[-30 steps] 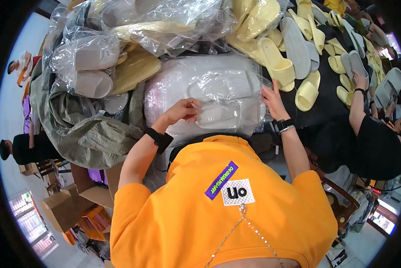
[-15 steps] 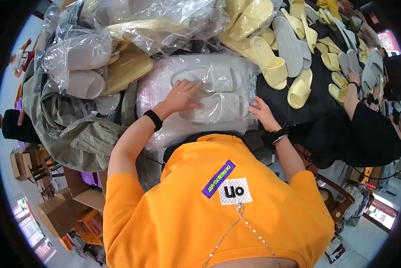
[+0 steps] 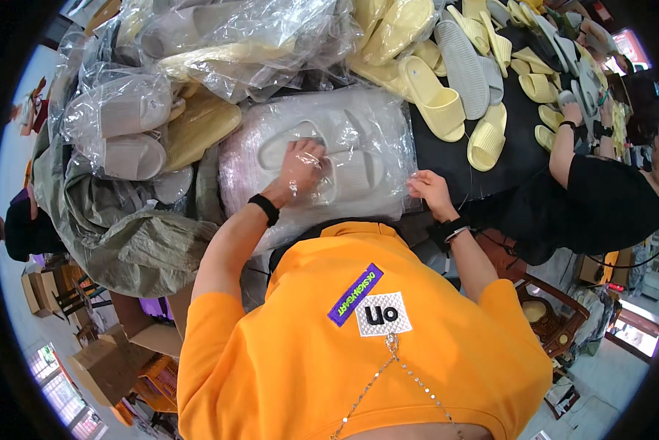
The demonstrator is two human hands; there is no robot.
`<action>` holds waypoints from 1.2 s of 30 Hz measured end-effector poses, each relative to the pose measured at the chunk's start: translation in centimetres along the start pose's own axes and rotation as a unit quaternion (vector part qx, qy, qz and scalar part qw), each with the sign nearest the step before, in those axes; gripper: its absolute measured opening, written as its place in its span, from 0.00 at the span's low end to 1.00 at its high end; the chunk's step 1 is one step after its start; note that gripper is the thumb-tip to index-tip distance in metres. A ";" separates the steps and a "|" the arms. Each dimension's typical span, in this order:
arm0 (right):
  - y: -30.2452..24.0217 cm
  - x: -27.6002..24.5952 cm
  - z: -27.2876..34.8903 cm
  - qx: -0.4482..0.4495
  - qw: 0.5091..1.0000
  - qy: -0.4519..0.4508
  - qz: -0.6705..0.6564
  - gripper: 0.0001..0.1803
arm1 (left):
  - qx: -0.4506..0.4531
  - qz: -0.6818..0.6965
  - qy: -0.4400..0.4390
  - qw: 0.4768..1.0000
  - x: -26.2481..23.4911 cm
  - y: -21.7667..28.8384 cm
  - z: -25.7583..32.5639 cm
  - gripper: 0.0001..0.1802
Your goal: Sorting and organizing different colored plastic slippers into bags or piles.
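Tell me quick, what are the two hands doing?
Left hand: open, pressing flat on the bagged slippers.
Right hand: fingers pinching the bag's edge.

A black table is seen centre-right. On it: clear bag w/ pale slippers at centre, loose yellow slippers & grey ones upper right.

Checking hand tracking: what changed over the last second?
The left hand slid from the near edge of the clear bag of pale slippers up onto its middle and presses there. The right hand came down the bag's right edge to its near corner. Bag and yellow slippers stayed put.
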State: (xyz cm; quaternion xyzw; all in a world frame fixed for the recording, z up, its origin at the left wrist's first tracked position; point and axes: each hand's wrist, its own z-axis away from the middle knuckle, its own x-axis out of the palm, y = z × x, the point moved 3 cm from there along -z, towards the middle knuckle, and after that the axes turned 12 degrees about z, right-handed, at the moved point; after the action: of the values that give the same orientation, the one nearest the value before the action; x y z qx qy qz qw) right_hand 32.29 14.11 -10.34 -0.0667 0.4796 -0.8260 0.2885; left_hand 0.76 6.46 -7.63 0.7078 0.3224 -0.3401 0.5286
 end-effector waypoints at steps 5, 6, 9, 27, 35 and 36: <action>0.1 -1.4 1.0 -0.020 0.999 0.042 -0.020 0.23 | -0.097 -0.083 0.069 0.989 -3.3 -4.5 5.3 0.17; -0.5 -0.8 1.1 -0.035 0.998 0.043 -0.030 0.24 | -0.120 -0.094 0.052 0.987 -3.6 -4.9 5.8 0.17; -4.1 1.6 2.1 -0.052 0.997 0.042 -0.031 0.26 | -0.144 -0.102 0.031 0.984 -4.7 -4.9 6.6 0.16; -3.5 3.9 2.2 -0.211 0.959 0.062 0.179 0.22 | -0.244 0.401 0.297 0.831 -18.5 1.4 10.8 0.19; 0.6 6.6 1.2 -0.357 0.905 0.067 0.220 0.17 | -0.071 0.198 0.064 0.976 -5.8 8.5 -2.2 0.13; 1.1 6.7 1.1 -0.326 0.919 0.050 0.218 0.16 | -0.075 0.156 0.062 0.983 -3.8 7.4 -3.5 0.12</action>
State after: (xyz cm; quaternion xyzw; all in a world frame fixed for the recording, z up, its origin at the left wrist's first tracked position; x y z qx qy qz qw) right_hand 27.65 9.20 -11.81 -0.0096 0.7386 -0.5431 0.3992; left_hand 5.18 7.75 0.13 0.7275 0.2649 -0.1842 0.6055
